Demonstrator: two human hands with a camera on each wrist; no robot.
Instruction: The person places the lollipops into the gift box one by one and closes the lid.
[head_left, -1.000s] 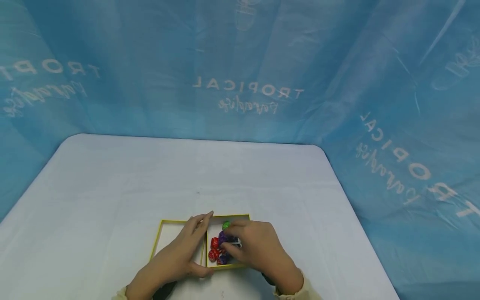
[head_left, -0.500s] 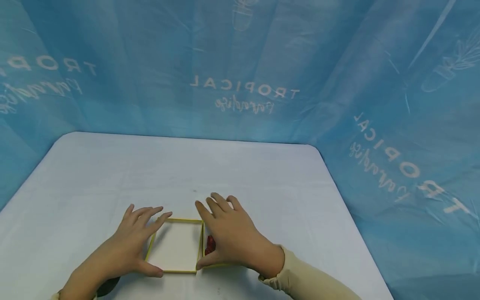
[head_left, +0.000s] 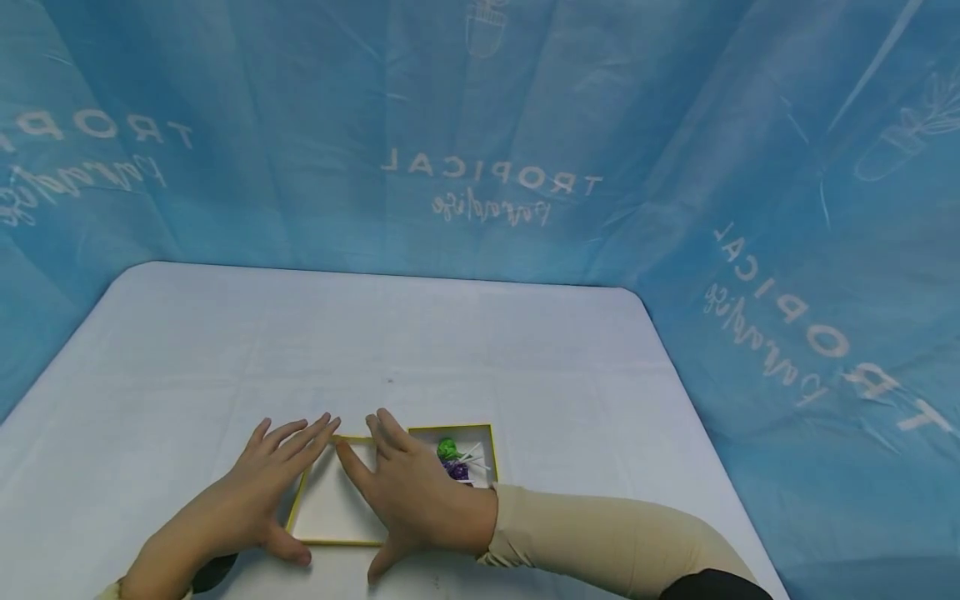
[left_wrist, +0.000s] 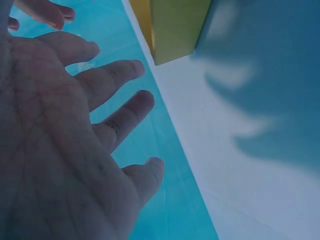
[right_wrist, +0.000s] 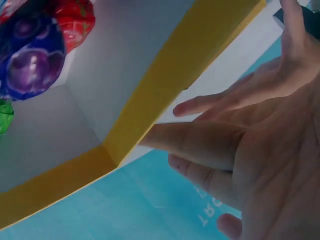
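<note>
Two shallow yellow-edged boxes stand side by side on the white table. My left hand (head_left: 251,496) spreads its fingers beside the left box (head_left: 330,512); in the left wrist view the palm (left_wrist: 55,130) is bare and a yellow box corner (left_wrist: 177,30) lies past the fingertips. Over the left box's right part hovers my right hand (head_left: 420,500), fingers spread, holding nothing. Its forearm and hand hide much of the right box (head_left: 450,427). Inside that one are wrapped lollipops: a green one (head_left: 447,449), a purple one (head_left: 456,470), and in the right wrist view a red one (right_wrist: 75,22).
Blue printed sheeting (head_left: 480,100) hangs behind and at both sides of the table (head_left: 390,333). White lollipop sticks (head_left: 474,457) point toward the right wall of the right box.
My right hand has left the lollipops and moved left, over the left box. My left hand has drawn back from between the boxes to the left box's outer side.
</note>
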